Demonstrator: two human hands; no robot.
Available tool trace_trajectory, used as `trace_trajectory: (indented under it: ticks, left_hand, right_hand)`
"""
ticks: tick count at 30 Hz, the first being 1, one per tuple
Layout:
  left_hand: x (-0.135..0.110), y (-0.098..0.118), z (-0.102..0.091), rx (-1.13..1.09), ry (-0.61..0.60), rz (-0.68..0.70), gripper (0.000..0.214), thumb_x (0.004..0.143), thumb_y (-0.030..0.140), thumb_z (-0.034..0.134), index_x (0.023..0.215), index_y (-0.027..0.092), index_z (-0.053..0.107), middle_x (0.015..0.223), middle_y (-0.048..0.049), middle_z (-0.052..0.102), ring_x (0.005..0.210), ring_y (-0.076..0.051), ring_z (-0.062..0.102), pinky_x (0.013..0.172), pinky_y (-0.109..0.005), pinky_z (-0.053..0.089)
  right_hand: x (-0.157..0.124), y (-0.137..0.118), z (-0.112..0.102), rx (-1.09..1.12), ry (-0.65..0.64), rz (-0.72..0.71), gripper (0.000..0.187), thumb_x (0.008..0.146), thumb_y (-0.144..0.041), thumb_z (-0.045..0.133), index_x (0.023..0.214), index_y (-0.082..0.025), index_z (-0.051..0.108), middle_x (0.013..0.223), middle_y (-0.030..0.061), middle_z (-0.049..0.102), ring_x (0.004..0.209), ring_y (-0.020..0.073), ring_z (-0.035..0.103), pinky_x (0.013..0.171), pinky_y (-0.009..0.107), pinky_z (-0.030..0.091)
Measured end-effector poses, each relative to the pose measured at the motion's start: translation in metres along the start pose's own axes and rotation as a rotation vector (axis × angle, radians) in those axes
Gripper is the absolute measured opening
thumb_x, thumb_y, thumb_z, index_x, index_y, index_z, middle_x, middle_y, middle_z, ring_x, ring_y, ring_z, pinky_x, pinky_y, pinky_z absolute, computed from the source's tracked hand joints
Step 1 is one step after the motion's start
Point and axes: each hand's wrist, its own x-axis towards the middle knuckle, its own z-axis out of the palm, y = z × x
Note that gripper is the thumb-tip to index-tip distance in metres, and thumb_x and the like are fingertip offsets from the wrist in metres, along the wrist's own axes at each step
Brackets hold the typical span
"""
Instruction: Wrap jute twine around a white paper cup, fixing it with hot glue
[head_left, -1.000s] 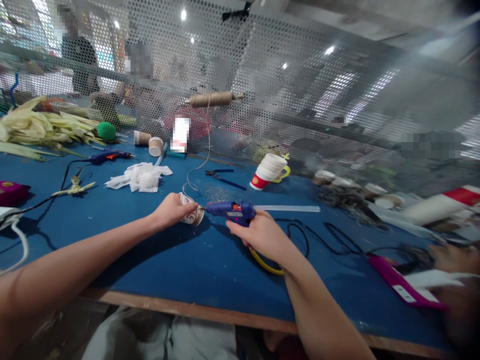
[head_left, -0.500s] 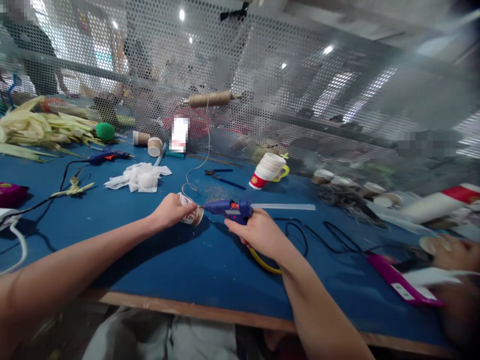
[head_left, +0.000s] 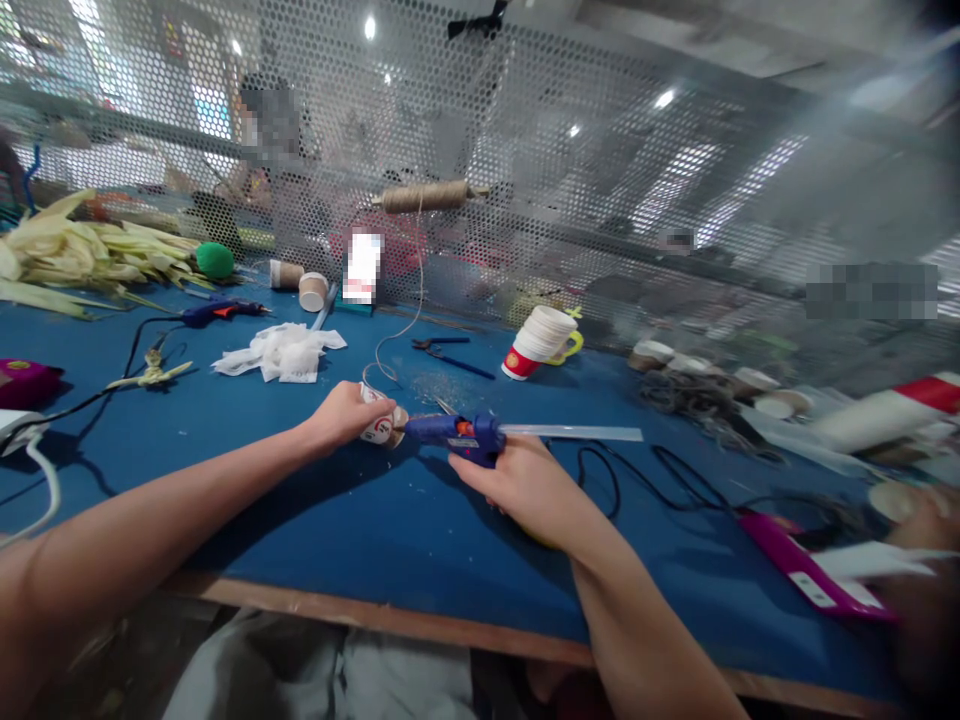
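My left hand (head_left: 346, 413) is closed round a small paper cup (head_left: 381, 428) lying on its side on the blue table (head_left: 375, 530). My right hand (head_left: 525, 482) grips a blue glue gun (head_left: 456, 433) with a clear glue stick (head_left: 570, 433) sticking out behind it. The gun's nozzle touches the cup's bottom end. A thin string (head_left: 390, 345) runs from the cup up to a twine spool (head_left: 424, 196) mounted on the mesh screen.
Black cables (head_left: 637, 480) trail to the right of my right hand. A stack of paper cups (head_left: 536, 343), small scissors (head_left: 446, 352), white tissue (head_left: 281, 352), a second glue gun (head_left: 214, 312) and dried leaves (head_left: 82, 255) lie beyond. Another person's hand (head_left: 911, 505) works at the right by a pink object (head_left: 806, 570).
The glue gun and my right hand have dipped slightly lower and nearer the table, hiding the yellow cord under my hand. My left hand keeps the cup in place.
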Motion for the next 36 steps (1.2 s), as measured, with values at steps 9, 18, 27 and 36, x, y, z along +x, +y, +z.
trace_trajectory:
  ticks: [9,18,27,36]
  left_hand:
    - [0.003,-0.004,0.002,0.072,0.031,0.014,0.028,0.066,0.036,0.056,0.064,0.009,0.062,0.059,-0.0071,0.064,0.054,-0.017,0.058,0.051,-0.024,0.044]
    - [0.002,-0.004,0.002,0.059,0.026,0.020,0.029,0.065,0.038,0.056,0.063,0.009,0.062,0.058,-0.0071,0.063,0.053,-0.017,0.059,0.049,-0.024,0.043]
    - [0.003,-0.006,0.002,0.080,0.045,0.039,0.031,0.065,0.039,0.057,0.063,0.009,0.061,0.058,-0.0067,0.063,0.053,-0.016,0.057,0.049,-0.025,0.043]
    - [0.001,-0.013,0.000,0.101,0.038,0.213,0.033,0.067,0.041,0.057,0.067,0.009,0.063,0.059,-0.0060,0.063,0.058,-0.017,0.058,0.052,-0.024,0.044]
  right_hand:
    - [0.006,0.007,0.002,-0.004,0.064,-0.020,0.024,0.071,-0.031,0.049,0.050,-0.020,0.050,0.043,-0.0017,0.049,0.050,0.0144,0.050,0.051,0.025,0.038]
    - [0.003,0.002,0.001,-0.006,0.051,0.003,0.025,0.072,-0.030,0.049,0.049,-0.020,0.047,0.040,-0.0021,0.046,0.049,0.0141,0.049,0.050,0.024,0.037]
    - [0.006,0.006,0.001,0.020,0.069,0.002,0.024,0.071,-0.029,0.051,0.050,-0.020,0.048,0.041,-0.0020,0.048,0.049,0.0137,0.050,0.049,0.024,0.038]
    - [0.005,0.001,-0.005,0.142,0.023,0.165,0.022,0.070,-0.029,0.052,0.051,-0.018,0.050,0.040,-0.0015,0.049,0.038,0.0113,0.047,0.042,0.022,0.038]
